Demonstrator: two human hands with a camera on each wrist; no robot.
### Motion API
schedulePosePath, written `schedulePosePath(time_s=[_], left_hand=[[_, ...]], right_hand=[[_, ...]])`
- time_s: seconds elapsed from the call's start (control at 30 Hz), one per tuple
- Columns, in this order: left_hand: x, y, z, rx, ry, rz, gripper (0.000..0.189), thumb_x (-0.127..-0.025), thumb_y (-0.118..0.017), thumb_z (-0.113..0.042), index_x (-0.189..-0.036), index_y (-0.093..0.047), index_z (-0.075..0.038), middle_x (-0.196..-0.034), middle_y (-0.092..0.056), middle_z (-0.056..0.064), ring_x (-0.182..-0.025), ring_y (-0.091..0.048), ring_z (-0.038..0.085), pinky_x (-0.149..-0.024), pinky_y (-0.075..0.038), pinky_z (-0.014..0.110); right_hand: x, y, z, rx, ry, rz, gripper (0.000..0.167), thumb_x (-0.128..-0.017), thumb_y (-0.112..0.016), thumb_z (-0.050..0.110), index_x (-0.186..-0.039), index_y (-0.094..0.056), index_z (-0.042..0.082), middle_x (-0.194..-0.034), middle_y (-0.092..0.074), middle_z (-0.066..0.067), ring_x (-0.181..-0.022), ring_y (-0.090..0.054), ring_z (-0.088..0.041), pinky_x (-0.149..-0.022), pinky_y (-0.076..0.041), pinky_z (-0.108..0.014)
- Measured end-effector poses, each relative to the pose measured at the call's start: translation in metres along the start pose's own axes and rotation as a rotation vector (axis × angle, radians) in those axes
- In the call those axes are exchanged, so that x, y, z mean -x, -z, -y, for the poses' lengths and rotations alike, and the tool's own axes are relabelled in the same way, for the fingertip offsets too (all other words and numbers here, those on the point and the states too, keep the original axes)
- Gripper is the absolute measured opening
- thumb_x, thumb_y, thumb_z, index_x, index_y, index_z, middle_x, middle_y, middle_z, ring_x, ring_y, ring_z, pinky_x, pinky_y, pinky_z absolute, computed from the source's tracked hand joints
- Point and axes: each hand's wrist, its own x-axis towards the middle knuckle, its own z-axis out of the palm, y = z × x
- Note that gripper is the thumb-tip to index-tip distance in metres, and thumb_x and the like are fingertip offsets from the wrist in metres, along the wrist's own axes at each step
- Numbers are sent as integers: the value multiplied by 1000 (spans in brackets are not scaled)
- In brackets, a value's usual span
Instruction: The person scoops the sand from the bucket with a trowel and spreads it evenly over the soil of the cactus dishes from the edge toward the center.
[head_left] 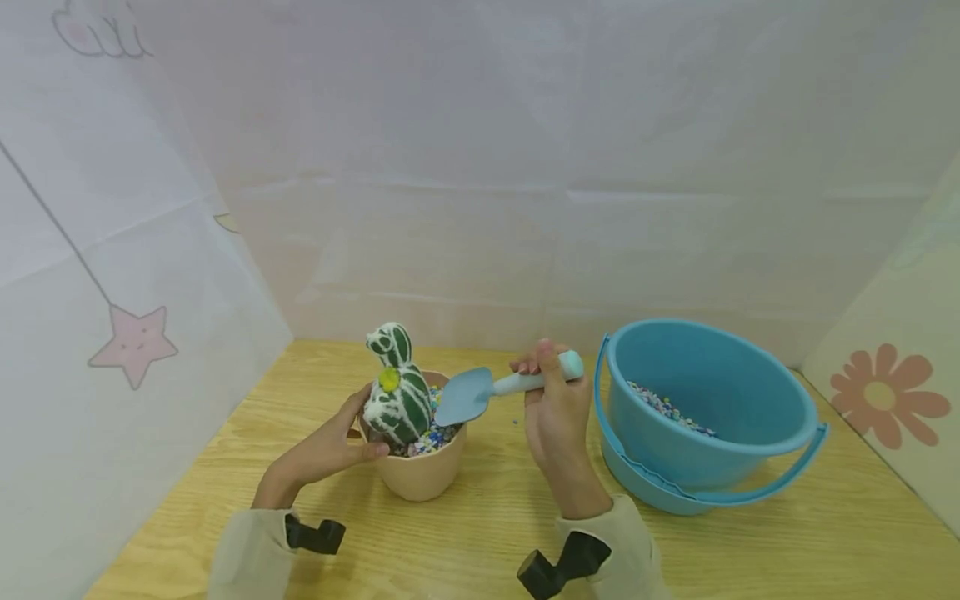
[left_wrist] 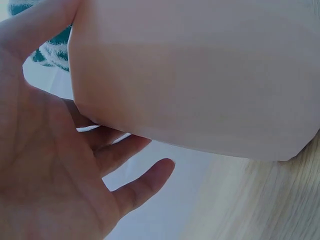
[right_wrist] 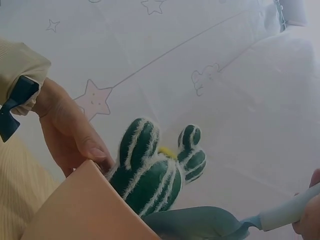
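Observation:
A green artificial cactus (head_left: 405,400) with white fuzzy ribs and a yellow flower leans to the left in a peach flower pot (head_left: 422,475). Small coloured pebbles (head_left: 431,440) lie around its base. My left hand (head_left: 330,446) holds the pot's left side, thumb at the rim and fingers around the outside, as the left wrist view also shows. With my right hand (head_left: 558,408) I grip the pale handle of a small blue trowel (head_left: 467,397). Its blade is tilted over the right side of the pot, close to the pebbles and beside the cactus.
A blue bucket (head_left: 622,450) with coloured pebbles (head_left: 667,407) inside stands to the right, its handle lowered toward the front. A stray blue pebble lies on the wooden table (head_left: 480,542) between pot and bucket. Pale printed sheets (head_left: 465,208) hang behind and at both sides.

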Motion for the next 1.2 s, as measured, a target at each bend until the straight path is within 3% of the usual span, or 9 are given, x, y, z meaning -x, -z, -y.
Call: schedulePosePath(time_s=[0.2, 0.4, 0.67, 0.97, 1.2], left_hand=[[-1, 1, -1, -21, -26, -8, 99, -90, -64, -41, -153, 2, -2, -152, -6, 27, -132, -27, 48, -98, -37, 60], [0, -1, 0, -12, 10, -24, 98, -89, -66, -38, -153, 0, -3, -154, -5, 27, -138, -18, 48, -99, -34, 61], [0, -1, 0, -7, 32, -24, 99, -89, -67, -38, -153, 0, -2, -155, -4, 27, -140, -13, 48, -100, -32, 63], [-1, -1, -5, -40, 86, -40, 104, -84, -73, -34, -153, -1, -4, -157, -6, 26, -142, -11, 49, -103, -29, 67], [-1, -4, -18, -126, 164, -61, 108, -80, -74, -45, -152, -6, -1, -154, -13, 27, -140, -17, 48, -106, -27, 64]], right_hand=[[0, 0, -4, 50, -36, -4, 29, -99, -51, 11, -70, -49, 10, -67, -49, 1, -67, -50, -12, -78, -51, -26], [0, 0, -4, 84, -42, -5, 27, -99, -51, 11, -71, -49, 10, -67, -49, 0, -67, -50, -12, -76, -51, -26], [-2, 3, -6, 15, 14, -23, 28, -98, -52, 11, -71, -50, 9, -66, -49, 0, -68, -50, -13, -76, -49, -25], [1, 3, -13, 53, 9, 6, 28, -98, -52, 11, -71, -48, 10, -69, -49, 1, -70, -50, -12, -79, -49, -26], [1, 1, -2, 93, -24, -19, 28, -98, -52, 9, -70, -49, 9, -67, -49, 0, -68, -49, -13, -76, -50, -25]])
